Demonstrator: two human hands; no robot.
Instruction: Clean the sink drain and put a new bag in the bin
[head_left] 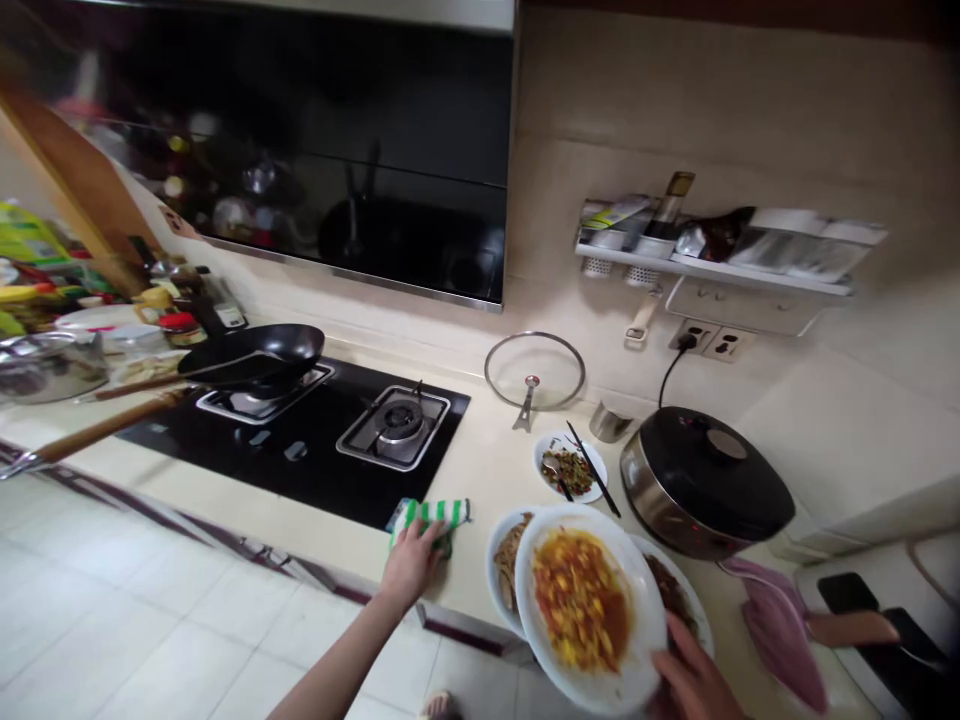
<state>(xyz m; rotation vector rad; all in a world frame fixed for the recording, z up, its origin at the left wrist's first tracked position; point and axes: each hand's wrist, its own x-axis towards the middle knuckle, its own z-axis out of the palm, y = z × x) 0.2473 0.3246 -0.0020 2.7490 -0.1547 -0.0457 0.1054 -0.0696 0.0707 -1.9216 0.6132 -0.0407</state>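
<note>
White porcelain fills the near right of the head view: a wide plate (pixel 637 610) of orange-yellow saucy food (pixel 579 600), slightly blurred and tilted, sits above the counter's near edge. The right hand (pixel 694 680) grips its rim, fingers curled around the edge. The wide plate overlaps two others: a plate of pale shredded food (pixel 498 570) on its left and a plate of dark food (pixel 686 565) on its right. The left hand (pixel 410 565) curls over a green-striped cloth (pixel 431 515) at the counter's edge, fingers pressing down.

Farther off, a small plate of chopped greens (pixel 566 470) carries chopsticks (pixel 592 468), near a black-lidded rice cooker (pixel 705 480) and a glass pot lid (pixel 534 370). A black frying pan (pixel 251 355) rests on the left burner of the gas hob (pixel 300 470). Cooked food already lies on all four plates; whether any remains in the pan or rice cooker is hidden.
</note>
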